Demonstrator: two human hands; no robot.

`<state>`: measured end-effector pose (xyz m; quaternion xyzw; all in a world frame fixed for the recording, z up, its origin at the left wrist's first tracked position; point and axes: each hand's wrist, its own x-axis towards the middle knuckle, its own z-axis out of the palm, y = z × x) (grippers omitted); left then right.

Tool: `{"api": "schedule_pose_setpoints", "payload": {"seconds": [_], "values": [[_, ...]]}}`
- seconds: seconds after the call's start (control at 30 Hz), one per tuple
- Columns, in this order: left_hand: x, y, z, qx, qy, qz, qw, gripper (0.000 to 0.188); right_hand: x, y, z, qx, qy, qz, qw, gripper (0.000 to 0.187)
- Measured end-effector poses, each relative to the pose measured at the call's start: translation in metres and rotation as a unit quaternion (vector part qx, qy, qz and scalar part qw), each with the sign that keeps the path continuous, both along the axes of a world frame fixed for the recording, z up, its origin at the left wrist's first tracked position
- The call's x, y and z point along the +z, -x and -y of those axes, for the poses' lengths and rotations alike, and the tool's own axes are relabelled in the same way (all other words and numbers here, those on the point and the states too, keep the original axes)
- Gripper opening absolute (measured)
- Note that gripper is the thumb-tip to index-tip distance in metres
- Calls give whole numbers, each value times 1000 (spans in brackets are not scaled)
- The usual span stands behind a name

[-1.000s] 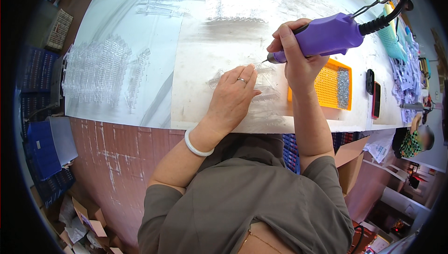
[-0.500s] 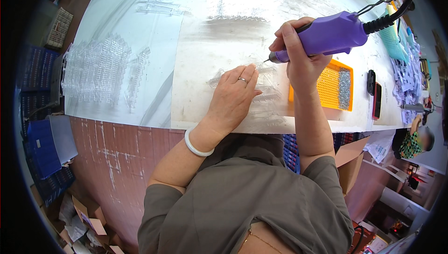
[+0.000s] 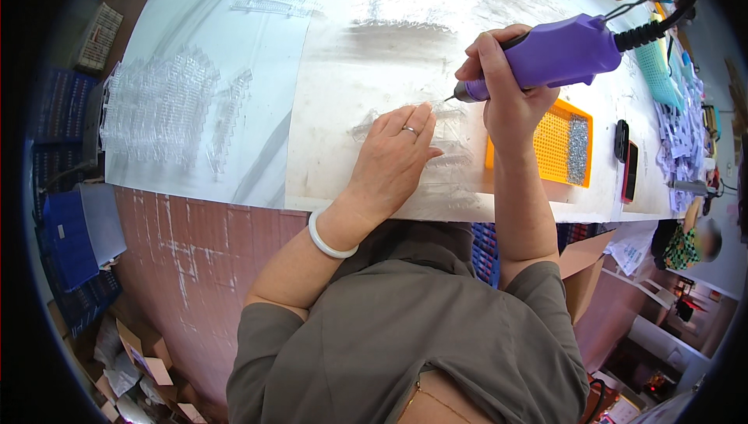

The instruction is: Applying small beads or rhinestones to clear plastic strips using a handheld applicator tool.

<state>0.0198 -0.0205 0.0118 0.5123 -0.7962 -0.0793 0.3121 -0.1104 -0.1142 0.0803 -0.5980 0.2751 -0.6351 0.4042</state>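
My right hand (image 3: 506, 101) is wrapped round a purple electric screwdriver (image 3: 565, 52), which lies almost level above the table with its thin bit pointing left. The bit's tip is close to the fingertips of my left hand (image 3: 396, 147). That hand rests flat, palm down and fingers stretched out, over a clear plastic strip (image 3: 448, 114) that shows on both sides of the fingers. More clear strips (image 3: 448, 155) lie beside its thumb. Whether the bit touches anything is too small to tell.
An orange tray (image 3: 588, 124) holding small silvery metal pieces (image 3: 577, 151) sits right of my right forearm, with a dark phone-like object (image 3: 629, 171) beyond. Many clear toothed strips (image 3: 160, 112) are stacked at left. A black cable (image 3: 658, 28) runs from the screwdriver. Another person is at far right.
The screwdriver and my right hand have shifted very slightly up and right in the picture. My left hand stays flat on the clear strip.
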Motion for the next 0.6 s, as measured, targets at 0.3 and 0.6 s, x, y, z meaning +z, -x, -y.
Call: {"api": "schedule_pose_setpoints", "payload": {"seconds": [0.3,0.6], "values": [[-2,2,0,4,6,-14,1000,53,2,-5,-5,0,-46,-27,999,3],[-2,6,0,3,20,26,999,49,33,24,-1,6,106,14,994,8]]}}
